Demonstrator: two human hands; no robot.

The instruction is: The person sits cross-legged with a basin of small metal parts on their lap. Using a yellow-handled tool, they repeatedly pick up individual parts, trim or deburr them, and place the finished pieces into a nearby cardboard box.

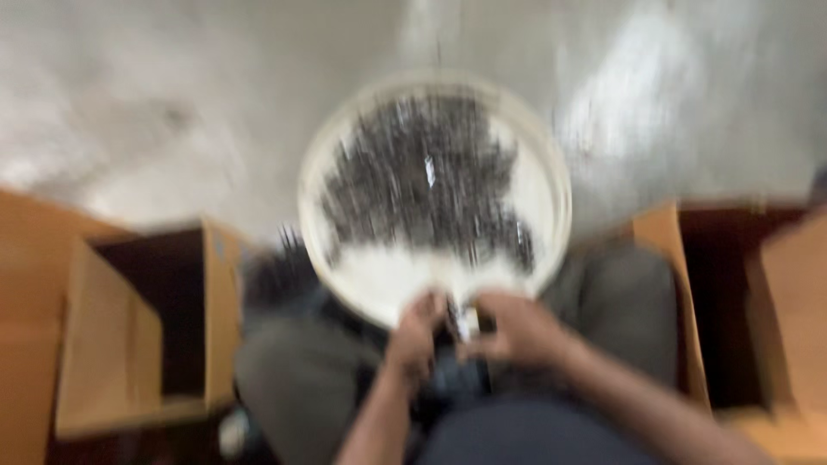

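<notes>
Both hands meet at the near rim of the white tray, which sits straight ahead of the lap with a heap of small dark pieces spread toward its far side. Left hand and right hand pinch one small pale item between them; blur hides what it is. Open cardboard boxes flank both sides.

basin ahead of hands | small parts in it | boxes left and right
</notes>
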